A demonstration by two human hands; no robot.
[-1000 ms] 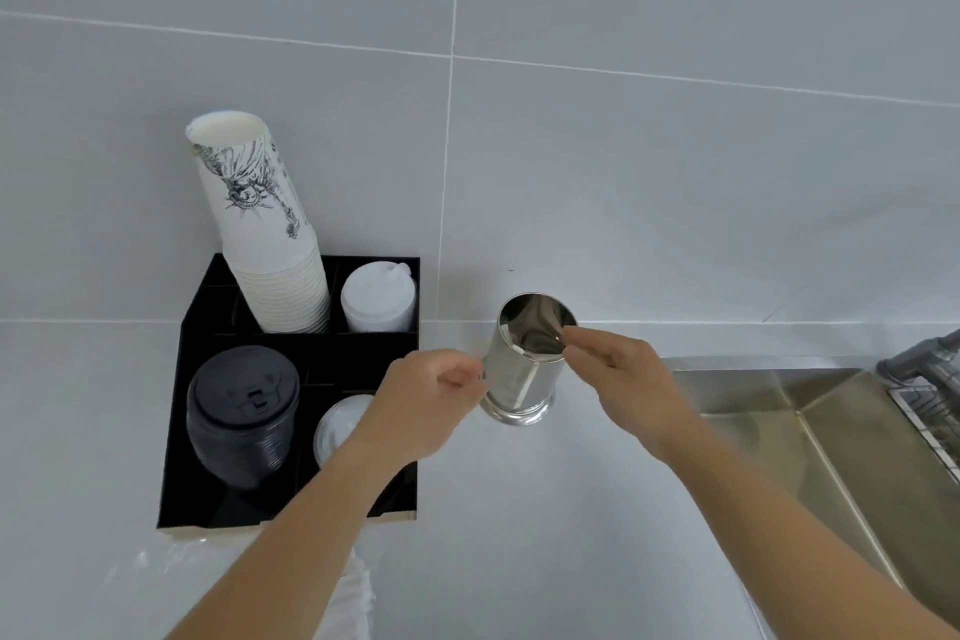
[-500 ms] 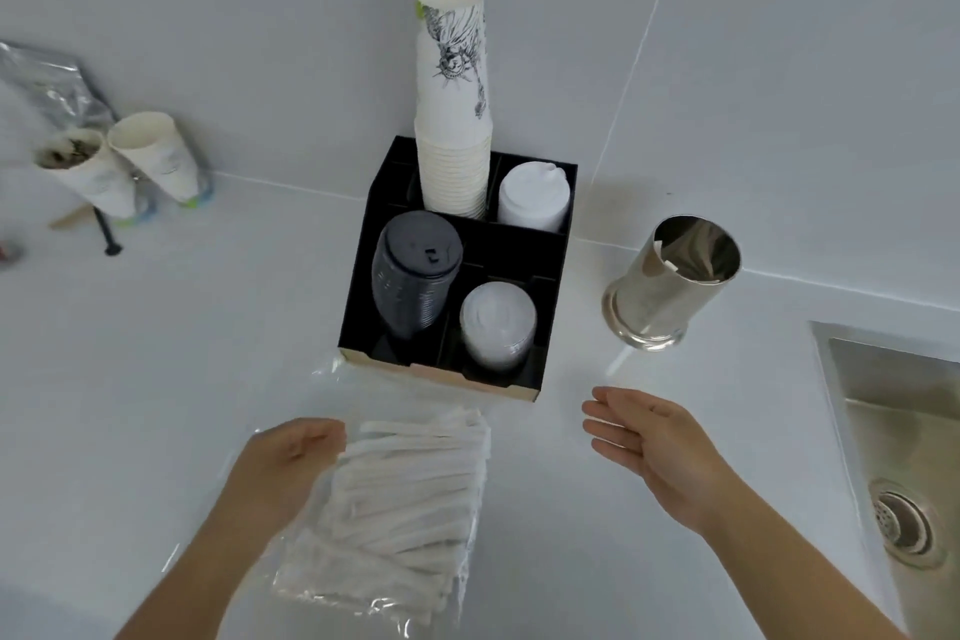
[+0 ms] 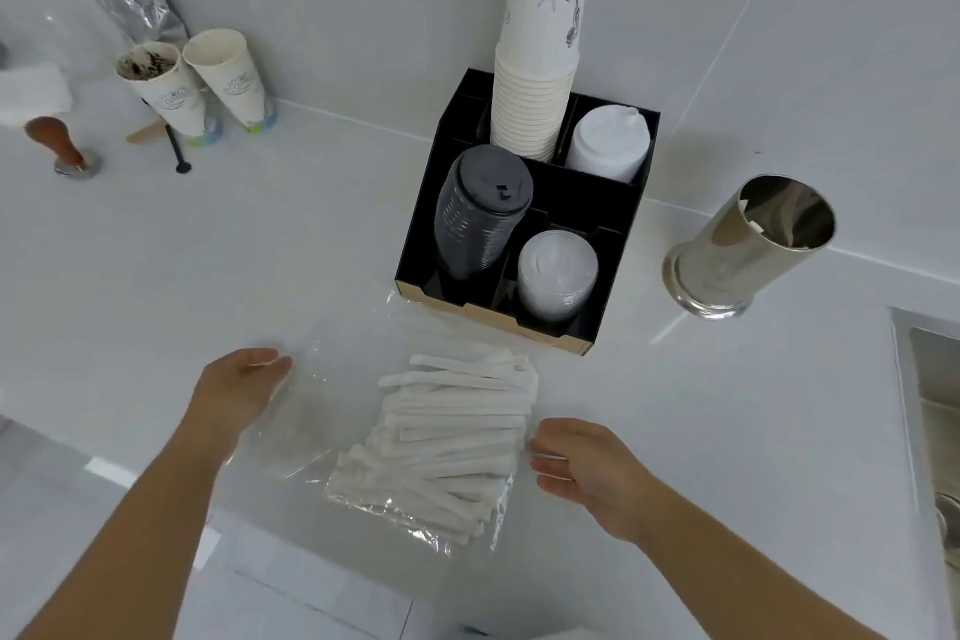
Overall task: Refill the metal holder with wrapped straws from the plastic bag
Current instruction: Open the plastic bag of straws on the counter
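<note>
A clear plastic bag [image 3: 311, 411] lies flat on the white counter near its front edge, with several white wrapped straws [image 3: 447, 437] bunched in its right half. My left hand [image 3: 236, 387] rests on the bag's left edge, fingers spread, holding nothing. My right hand [image 3: 582, 470] hovers open just right of the straws, fingertips close to the bag. The shiny metal holder [image 3: 743, 250] stands upright at the back right by the wall, well away from both hands; a wrapper end or two show inside its rim.
A black organizer [image 3: 613, 322] behind the bag holds stacked paper cups [image 3: 540, 68] and lids. A steel sink [image 3: 930, 411] is at the right edge. At the back left stand two used paper cups [image 3: 192, 83], a foil pouch and a tamper [image 3: 62, 146].
Both hands let go of the metal holder, which now stands alone. The view swung left and down to the bag. My left hand moved to the bag's left edge, my right hand beside the straws.
</note>
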